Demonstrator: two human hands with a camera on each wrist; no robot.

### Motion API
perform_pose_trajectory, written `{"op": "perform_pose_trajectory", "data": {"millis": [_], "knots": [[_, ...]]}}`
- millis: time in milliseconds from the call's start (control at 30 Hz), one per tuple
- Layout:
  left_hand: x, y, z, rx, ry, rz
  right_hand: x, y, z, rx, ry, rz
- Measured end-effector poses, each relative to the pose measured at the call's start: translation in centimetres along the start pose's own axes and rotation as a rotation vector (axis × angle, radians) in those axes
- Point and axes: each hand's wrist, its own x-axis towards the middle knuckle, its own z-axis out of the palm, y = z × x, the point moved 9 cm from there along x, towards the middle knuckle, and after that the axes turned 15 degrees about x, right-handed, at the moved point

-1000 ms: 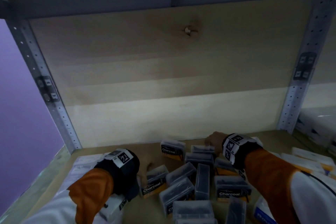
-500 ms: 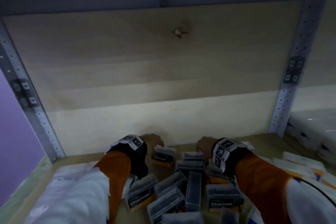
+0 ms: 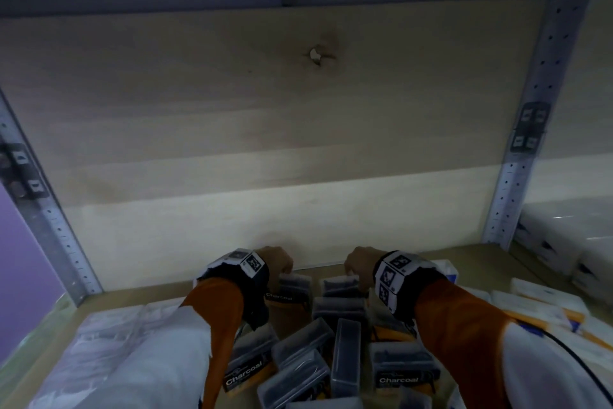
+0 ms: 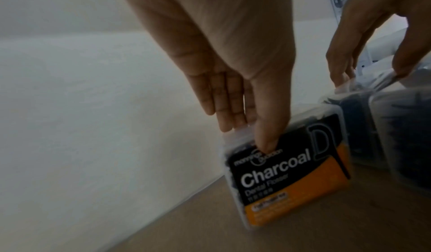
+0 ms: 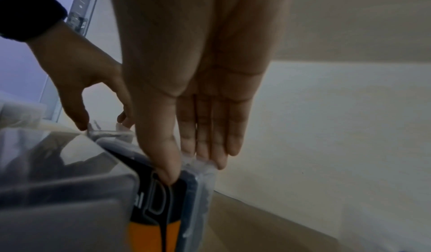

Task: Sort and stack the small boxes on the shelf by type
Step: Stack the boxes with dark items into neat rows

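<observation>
Hands worked at the bottom centre of the head view, near the shelf's back panel [image 3: 298,130]. The left hand [image 4: 231,82] pinched the top of an upright Charcoal box [image 4: 286,171], thumb on its label, fingers behind. Right of it, the right hand [image 5: 198,93] pinched another standing box [image 5: 184,197] the same way. More clear boxes [image 3: 346,355] lay jumbled below them in the frame.

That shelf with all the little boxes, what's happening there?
A person is sorting small Charcoal floss boxes on a wooden shelf. The left hand pinches one Charcoal box standing upright near the back panel; the right hand pinches another box beside it. More boxes lie jumbled in front, unsorted.
</observation>
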Motion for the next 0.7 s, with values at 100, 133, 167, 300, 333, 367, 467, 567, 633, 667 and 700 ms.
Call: {"op": "perform_pose_trajectory", "data": {"millis": [100,133,167,300,333,367,467,567,633,667,700], "knots": [[-0.6,0.0,0.1,0.007,-0.044,0.026,0.1,-0.3,-0.2,0.049,0.020,0.002],[-0.9,0.0,0.2,-0.003,-0.061,0.032,0.2,-0.3,-0.2,0.058,0.021,0.003],[-1.1,-0.1,0.3,-0.012,-0.075,0.034,0.2,-0.3,-0.2,0.061,0.021,0.005],[-2.0,-0.1,0.5,-0.044,-0.071,0.030,0.2,-0.8,-0.3,0.059,0.032,-0.011],[-2.2,0.0,0.6,-0.049,-0.066,0.031,0.2,-0.9,-0.2,0.055,0.028,-0.020],[-2.4,0.0,0.6,-0.052,-0.063,0.029,0.2,-1.2,-0.3,0.036,0.030,-0.032],[-2.8,-0.1,0.6,-0.088,-0.063,0.003,0.2,-1.6,-0.4,0.037,0.058,-0.054],[-3.1,-0.1,0.6,-0.107,-0.076,-0.002,0.4,-2.2,-0.2,0.045,0.034,-0.069],[-3.2,-0.1,0.7,-0.107,-0.081,0.003,0.6,-2.4,-0.2,0.044,0.031,-0.073],[-3.2,-0.1,0.8,-0.114,-0.082,0.001,0.6,-2.6,-0.3,0.039,0.032,-0.075],[-3.3,-0.1,0.8,-0.124,-0.083,-0.001,0.6,-2.7,-0.2,0.032,0.031,-0.075]]}}
